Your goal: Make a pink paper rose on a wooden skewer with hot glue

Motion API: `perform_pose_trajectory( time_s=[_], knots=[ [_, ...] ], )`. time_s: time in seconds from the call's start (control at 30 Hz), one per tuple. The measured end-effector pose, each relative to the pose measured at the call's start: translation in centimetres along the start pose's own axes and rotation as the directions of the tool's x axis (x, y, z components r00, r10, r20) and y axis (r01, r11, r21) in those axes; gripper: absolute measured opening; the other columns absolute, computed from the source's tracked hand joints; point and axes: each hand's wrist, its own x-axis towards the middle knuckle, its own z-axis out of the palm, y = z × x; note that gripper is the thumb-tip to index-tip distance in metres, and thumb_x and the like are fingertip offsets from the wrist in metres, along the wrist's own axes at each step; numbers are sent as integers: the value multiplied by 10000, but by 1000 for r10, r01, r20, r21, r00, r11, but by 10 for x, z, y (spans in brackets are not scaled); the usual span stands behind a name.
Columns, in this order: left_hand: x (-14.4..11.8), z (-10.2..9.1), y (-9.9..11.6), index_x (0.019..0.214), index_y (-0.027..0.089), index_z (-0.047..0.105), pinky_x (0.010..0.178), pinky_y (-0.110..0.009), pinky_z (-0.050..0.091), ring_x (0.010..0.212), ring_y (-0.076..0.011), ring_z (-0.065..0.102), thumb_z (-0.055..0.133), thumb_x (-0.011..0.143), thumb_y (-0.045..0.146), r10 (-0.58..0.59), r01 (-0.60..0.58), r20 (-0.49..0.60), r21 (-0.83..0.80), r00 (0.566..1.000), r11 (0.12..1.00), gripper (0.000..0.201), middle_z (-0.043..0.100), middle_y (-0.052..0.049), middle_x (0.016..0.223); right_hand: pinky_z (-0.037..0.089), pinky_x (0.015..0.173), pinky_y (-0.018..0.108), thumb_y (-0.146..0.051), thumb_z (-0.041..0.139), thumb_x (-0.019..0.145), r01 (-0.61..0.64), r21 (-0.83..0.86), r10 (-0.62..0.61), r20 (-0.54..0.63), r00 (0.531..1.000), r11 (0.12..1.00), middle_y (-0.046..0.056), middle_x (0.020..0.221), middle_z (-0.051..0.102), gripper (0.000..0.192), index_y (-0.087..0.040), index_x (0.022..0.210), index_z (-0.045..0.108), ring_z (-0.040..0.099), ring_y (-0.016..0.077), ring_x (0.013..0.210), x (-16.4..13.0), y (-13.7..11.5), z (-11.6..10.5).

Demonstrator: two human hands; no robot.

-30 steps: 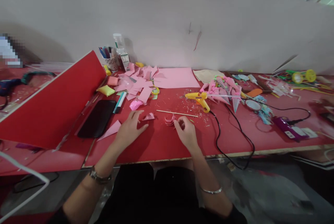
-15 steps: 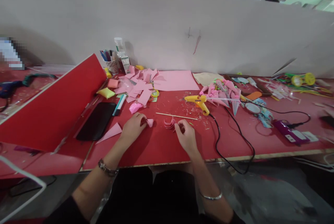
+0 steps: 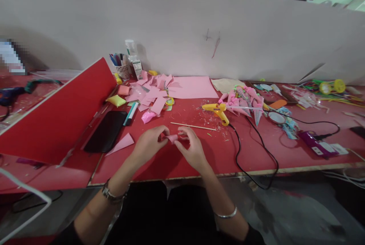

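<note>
Low over the front of the red table, my left hand (image 3: 151, 142) pinches a small rolled pink paper cone (image 3: 172, 138). Facing it is my right hand (image 3: 192, 147), its thumb and fingers closing round the right end of the same piece. Fingers partly cover the paper there, so I cannot make out whether a curled pink strip lies in it. Left of my left hand lies a flat pink paper triangle (image 3: 122, 144). A thin wooden stick (image 3: 193, 126) rests just beyond both hands.
A yellow glue gun (image 3: 218, 112) lies to the right, its black cord looping to the table's front edge. Behind it are several pink cones (image 3: 245, 100). Pink paper scraps (image 3: 154, 93), a black phone (image 3: 105, 131) and a tilted red board (image 3: 65, 112) occupy the left.
My left hand has moved right with the pink cone, and my right hand has moved left to meet it. The curled pink strip no longer shows on the table.
</note>
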Motion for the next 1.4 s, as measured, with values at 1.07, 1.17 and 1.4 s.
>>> perform_pose_trajectory(
  time_s=[1.07,1.17,1.4],
  knots=[
    [-12,18,-17,714,171,546,672,-261,437,703,-127,543,456,763,251,142,-154,-62,-285,988,946,130,576,-4,729,486,711,261,-265,513,662,-274,348,259,88,962,897,6,792,584,153,-203,800,496,589,128,748,-2,3,11],
    [-12,18,-19,720,169,569,696,-266,435,728,-133,561,458,769,255,145,-151,-43,-273,988,950,149,606,-13,753,481,711,256,-256,509,655,-283,347,263,104,959,894,10,805,582,164,-200,808,499,584,126,754,-2,3,10],
    [-11,21,-21,750,165,609,723,-249,440,774,-132,584,495,766,258,213,-205,-3,-287,977,936,148,637,-26,805,456,724,257,-261,526,654,-298,349,269,129,954,888,11,799,571,157,-190,793,508,563,123,759,-2,6,8]
  ],
)
